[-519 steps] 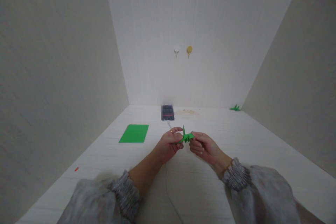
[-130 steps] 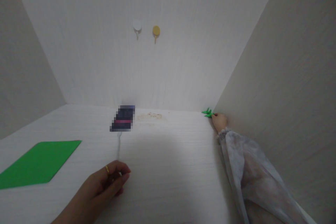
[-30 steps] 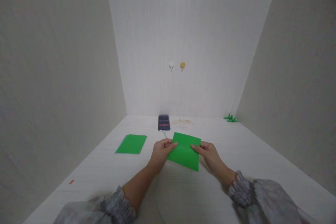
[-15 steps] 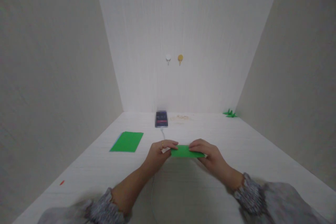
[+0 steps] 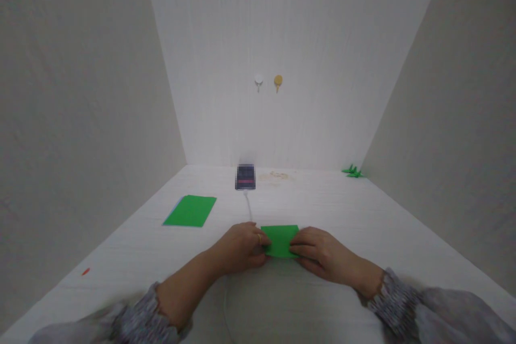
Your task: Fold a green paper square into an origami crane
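A folded sheet of green paper (image 5: 281, 239) is in front of me, close to the table's near side. My left hand (image 5: 242, 247), with a ring on one finger, grips its left edge, fingers on top. At the opposite edge, my right hand (image 5: 324, 252) has its fingers over the paper and its thumb at the near corner. Both hands are closed on the sheet, and their fingers cover its side edges.
A stack of green paper (image 5: 190, 210) lies to the left. Farther back stands a blurred-out device (image 5: 245, 177) with a white cable (image 5: 248, 205). Small green folded figures (image 5: 353, 172) sit in the right back corner. A red scrap (image 5: 86, 271) lies at left; two hooks (image 5: 278, 81) are on the wall.
Both hands have come lower and nearer with the green paper. The sheet now lies flatter, showing more of its upper face. The camera view has shifted slightly.
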Demonstrator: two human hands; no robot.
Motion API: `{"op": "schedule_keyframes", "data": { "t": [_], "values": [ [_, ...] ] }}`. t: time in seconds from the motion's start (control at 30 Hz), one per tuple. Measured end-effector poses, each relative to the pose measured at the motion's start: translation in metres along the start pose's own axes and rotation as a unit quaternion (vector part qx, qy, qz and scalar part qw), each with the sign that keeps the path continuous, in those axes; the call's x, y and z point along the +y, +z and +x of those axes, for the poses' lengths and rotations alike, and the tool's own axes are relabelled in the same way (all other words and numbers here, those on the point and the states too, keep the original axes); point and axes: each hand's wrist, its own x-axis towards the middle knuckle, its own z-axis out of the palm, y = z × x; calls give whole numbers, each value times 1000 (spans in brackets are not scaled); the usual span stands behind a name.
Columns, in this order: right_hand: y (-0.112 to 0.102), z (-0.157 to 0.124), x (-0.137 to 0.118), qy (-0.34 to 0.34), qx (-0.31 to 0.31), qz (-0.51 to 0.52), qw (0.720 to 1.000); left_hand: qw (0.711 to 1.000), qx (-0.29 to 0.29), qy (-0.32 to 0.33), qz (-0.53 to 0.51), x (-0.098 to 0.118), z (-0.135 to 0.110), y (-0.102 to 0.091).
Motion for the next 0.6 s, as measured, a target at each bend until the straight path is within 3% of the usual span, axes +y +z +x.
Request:
{"op": "schedule_keyframes", "data": {
  "t": [0.1,0.37,0.6],
  "values": [
    [2,3,0,25,18,41,999,999,-24,24,18,4,2,1],
    [11,10,5,230,73,174,955,989,2,-141,-49,2,7,12],
    [20,14,10,287,83,177,938,961,37,-247,-115,-4,13,22]
  ]
}}
